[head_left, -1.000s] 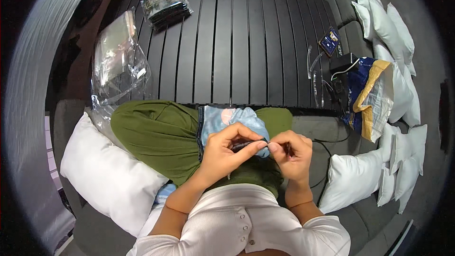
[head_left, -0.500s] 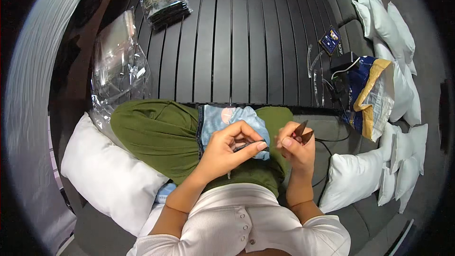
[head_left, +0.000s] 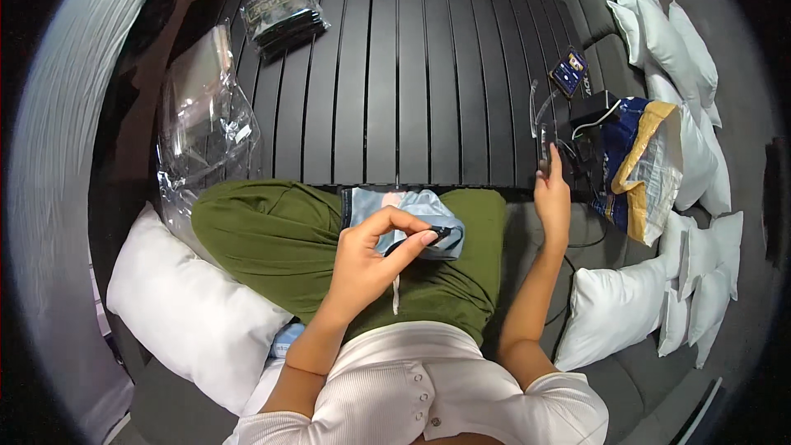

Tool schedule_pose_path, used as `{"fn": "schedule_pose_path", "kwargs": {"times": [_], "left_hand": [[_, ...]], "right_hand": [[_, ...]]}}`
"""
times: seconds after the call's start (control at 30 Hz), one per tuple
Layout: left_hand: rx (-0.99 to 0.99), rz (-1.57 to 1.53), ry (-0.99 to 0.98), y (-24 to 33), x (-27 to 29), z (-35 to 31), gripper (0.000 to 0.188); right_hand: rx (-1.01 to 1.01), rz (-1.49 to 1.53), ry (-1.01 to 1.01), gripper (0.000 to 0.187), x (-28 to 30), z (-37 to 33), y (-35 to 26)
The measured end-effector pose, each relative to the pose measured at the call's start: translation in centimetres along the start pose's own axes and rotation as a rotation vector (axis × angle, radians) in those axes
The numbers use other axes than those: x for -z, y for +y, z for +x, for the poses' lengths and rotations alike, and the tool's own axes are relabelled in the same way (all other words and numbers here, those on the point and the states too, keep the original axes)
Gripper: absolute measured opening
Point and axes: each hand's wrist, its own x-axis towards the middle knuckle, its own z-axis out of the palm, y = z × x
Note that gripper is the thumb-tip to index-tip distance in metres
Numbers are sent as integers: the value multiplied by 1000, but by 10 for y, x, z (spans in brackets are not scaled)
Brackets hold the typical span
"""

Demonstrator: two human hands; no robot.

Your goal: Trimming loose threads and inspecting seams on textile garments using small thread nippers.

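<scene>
On my lap lies a light blue cloth item (head_left: 420,204) with a dark edging and a pinkish round patch. My left hand (head_left: 372,249) pinches its dark edge between thumb and fingertips. A white cord hangs below that hand. My right hand (head_left: 554,198) reaches out to the table's near right edge. Between its thumb and straight forefinger is a slim dark tool (head_left: 544,142), which looks like small snips; its shape is hard to make out from here. Thin clear plastic strips (head_left: 535,107) lie just beyond these fingers.
The black slatted table (head_left: 379,74) holds a stack of plastic-wrapped dark packets (head_left: 284,21) and clear plastic bags (head_left: 198,107) at left. At right are a phone-like device (head_left: 569,72), a black box (head_left: 595,105), cables and a blue-and-tan bag (head_left: 638,169). White cushions (head_left: 194,305) flank me.
My right hand has moved from beside the cloth forward and right to the table edge, taking the dark-bladed tool along. My left hand has stayed near the lap, still pinching the cloth's edge.
</scene>
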Motion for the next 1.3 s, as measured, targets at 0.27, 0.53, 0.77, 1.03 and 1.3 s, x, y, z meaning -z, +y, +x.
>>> {"fn": "schedule_pose_path", "kwargs": {"times": [0.27,0.53,0.77,1.03,1.3], "left_hand": [[57,-112,12,-8,-2,5,9],[123,-298,-91,0,3,3,9],[176,-424,-230,7,5,1,8],[282,-457,-353,7,13,2,8],[403,-641,-255,2,6,3,8]], "right_hand": [[-68,52,30,39,-19,8,40],[102,70,107,47,-54,20,45],[119,62,103,44,-66,25,37],[238,-350,366,38,-70,18,33],[76,820,-74,22,-40,-5,-21]]}}
